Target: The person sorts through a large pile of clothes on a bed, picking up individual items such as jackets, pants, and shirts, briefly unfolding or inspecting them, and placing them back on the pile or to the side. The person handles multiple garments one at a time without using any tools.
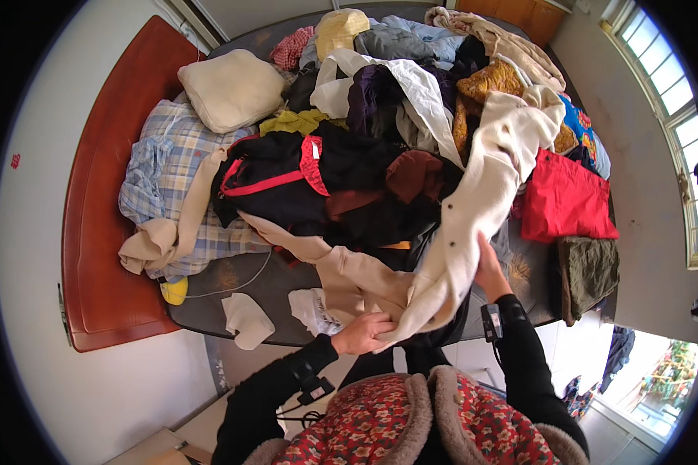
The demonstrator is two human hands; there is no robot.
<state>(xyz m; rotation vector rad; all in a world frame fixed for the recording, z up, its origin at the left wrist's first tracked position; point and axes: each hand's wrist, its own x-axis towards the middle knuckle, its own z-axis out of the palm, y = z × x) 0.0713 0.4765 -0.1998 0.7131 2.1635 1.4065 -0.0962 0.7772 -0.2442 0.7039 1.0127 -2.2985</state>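
Note:
A long cream wool-like garment (464, 226) with dark snap-like dots stretches diagonally from the bed's edge up over the clothes pile. My left hand (358, 333) pinches its near end at the bed's front edge. On the garment's right side, my right hand (491, 268) grips the edge, its fingers partly hidden by the cloth. Beige fabric (355, 270) runs leftward from beneath the near end; whether it is one piece with the garment is unclear. Beyond it lies a black garment (273, 163) with red trim.
Mixed clothes cover the bed (221, 302). At left are a cream cushion (232, 90), plaid bedding (180, 133) and a reddish wooden headboard (116, 203). A red fabric item (567, 200) and folded olive cloth (590, 273) lie right. White paper-like scraps (247, 319) rest at the front edge.

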